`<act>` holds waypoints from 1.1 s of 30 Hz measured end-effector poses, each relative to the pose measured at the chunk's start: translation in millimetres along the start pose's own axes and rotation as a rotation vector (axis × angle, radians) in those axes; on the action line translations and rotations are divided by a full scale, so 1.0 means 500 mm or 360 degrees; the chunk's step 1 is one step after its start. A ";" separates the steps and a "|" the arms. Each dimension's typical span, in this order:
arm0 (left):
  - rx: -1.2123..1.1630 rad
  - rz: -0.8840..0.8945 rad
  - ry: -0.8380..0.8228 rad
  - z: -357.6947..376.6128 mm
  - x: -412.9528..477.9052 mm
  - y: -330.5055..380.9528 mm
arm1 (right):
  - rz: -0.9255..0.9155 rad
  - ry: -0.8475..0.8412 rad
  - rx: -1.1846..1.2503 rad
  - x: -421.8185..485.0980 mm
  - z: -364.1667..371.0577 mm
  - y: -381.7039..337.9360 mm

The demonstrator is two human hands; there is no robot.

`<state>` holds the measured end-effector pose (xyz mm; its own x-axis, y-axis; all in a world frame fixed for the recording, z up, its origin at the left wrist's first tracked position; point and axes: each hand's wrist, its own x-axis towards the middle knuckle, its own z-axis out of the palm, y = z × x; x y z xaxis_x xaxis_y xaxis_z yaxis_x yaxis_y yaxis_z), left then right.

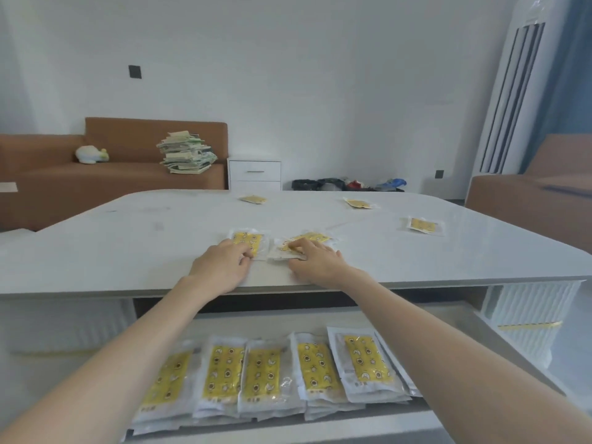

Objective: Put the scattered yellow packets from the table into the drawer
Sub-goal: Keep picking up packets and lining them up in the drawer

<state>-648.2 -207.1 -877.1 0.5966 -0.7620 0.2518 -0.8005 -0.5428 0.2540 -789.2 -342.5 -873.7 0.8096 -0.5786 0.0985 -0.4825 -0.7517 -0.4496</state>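
1. Pinches the near short edge of the left packet [249,242] with the curled fingers of the left hand [221,267]. Lies at 1 o'clock of that hand, touching it, with the long axis running 12 to 6.
2. Grasps the right packet [302,244] with the right hand [315,261], fingertips curled on top and thumb at the near edge. Sits at 11 o'clock of that hand, with the long axis skewed roughly 2 to 8.
3. Rest just beside each other near the front edge of the table [128,245], apparently without overlapping.
4. Calls for a pull toward 6 o'clock, over the table's lip and down into the open drawer [256,320]. Stands directly under both forearms, equally near to either hand.
5. Holds already a row of stored packets [221,373] in low stacks along the drawer's front, long axes 12 to 6. Probably worth turning the right packet to match.
6. Leaves 3 more on the table, well apart: far-left packet [253,199] at 12 o'clock, far-middle packet [358,203] at 1, far-right packet [424,225] at 2. Lie nearer the right hand, at least the last 2.
7. Look thin, flat and rectangular: glossy whitish film around a yellow printed panel. Likely crinkle and slide easily on the smooth, pale, hard tabletop, so safest pinched at the rim.
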 end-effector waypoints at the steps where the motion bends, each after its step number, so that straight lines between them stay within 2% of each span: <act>1: -0.0005 -0.0014 0.0019 -0.004 -0.008 -0.011 | -0.0019 -0.0003 0.0051 0.001 0.002 -0.010; 6: 0.0061 -0.0026 0.0035 -0.028 -0.026 -0.045 | -0.0115 0.0036 0.0140 0.001 0.005 -0.043; 9: -0.0053 -0.0024 0.0123 -0.040 -0.024 -0.055 | -0.0059 0.0263 0.0253 0.011 0.009 -0.067; 12: -0.0303 -0.0077 0.0264 -0.046 -0.022 -0.070 | 0.0008 0.0579 0.0133 0.026 0.022 -0.080; 13: -0.0368 -0.0085 0.0322 -0.045 -0.018 -0.074 | 0.0028 0.0589 0.0099 0.031 0.025 -0.082; 15: -0.0448 -0.0052 0.0332 -0.036 -0.011 -0.077 | 0.0076 0.0411 0.0040 0.040 0.032 -0.086; 18: -0.0347 0.0073 0.0091 -0.009 -0.003 -0.069 | 0.0089 0.0147 -0.0059 0.048 0.044 -0.089; 21: -0.0168 0.0071 0.0079 0.009 0.004 -0.061 | 0.0072 0.0151 0.0046 0.046 0.039 -0.086; 27: -0.0193 -0.0033 0.0207 -0.004 -0.009 -0.052 | 0.0053 0.0201 0.0210 0.035 0.026 -0.074; 33: -0.0437 -0.0210 0.0383 -0.013 -0.018 -0.040 | 0.0242 0.0215 0.0296 0.051 0.023 -0.088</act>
<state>-637.1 -187.1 -878.4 0.7160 -0.5696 0.4037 -0.6903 -0.4910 0.5314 -743.5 -320.7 -861.7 0.6748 -0.7265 0.1294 -0.5153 -0.5894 -0.6221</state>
